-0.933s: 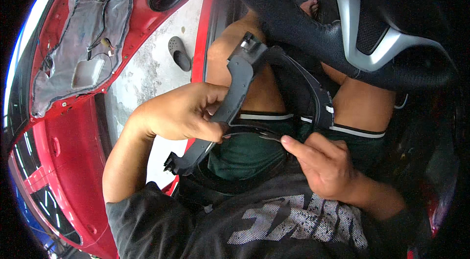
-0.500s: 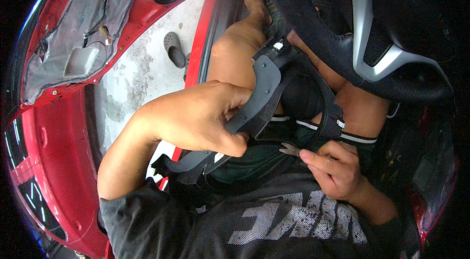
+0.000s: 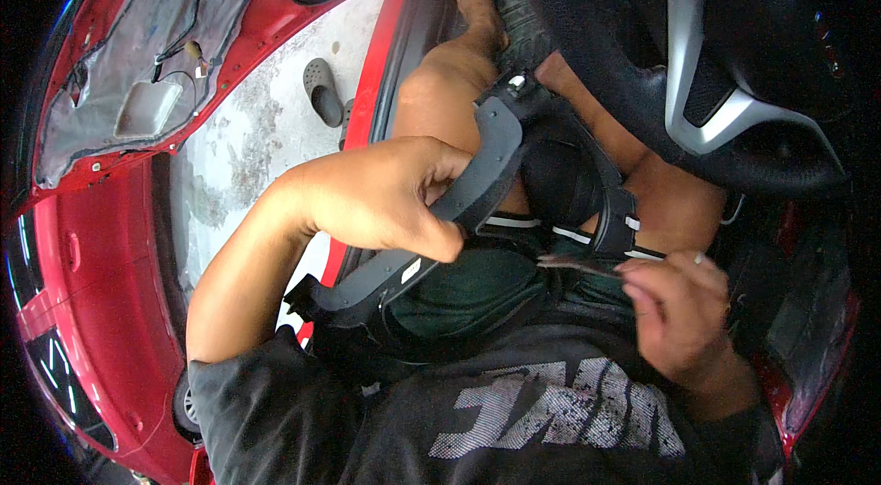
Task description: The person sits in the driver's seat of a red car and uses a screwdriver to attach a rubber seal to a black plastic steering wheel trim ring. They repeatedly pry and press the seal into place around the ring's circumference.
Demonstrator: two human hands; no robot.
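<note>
In the head view, the black and grey trim piece lies across the person's lap, its upper end between the knees, just beside the steering wheel, and its lower end out past the lap's left edge, near the red door sill; whether it rests on the dark green shorts or hangs over them, I cannot tell. The left hand grasps its grey strip from the left, the thumb pressed over the edge, while the right hand pinches a slim metal tool near the lap's right side. The likeliest trouble is a slip: one hand steadies the whole piece, so a push from the tool could twist it in that grasp and send the tip into the thumb or the thigh. Prying hard might also crack the thin plastic, and swinging the upper end could scuff it on the wheel. Against half a second ago, the right hand has moved outward to the right, more of the tool's shaft shows and its forked tip is now blurred; the left hand sits slightly higher, along with the piece's lower end, its hold otherwise alike.
</note>
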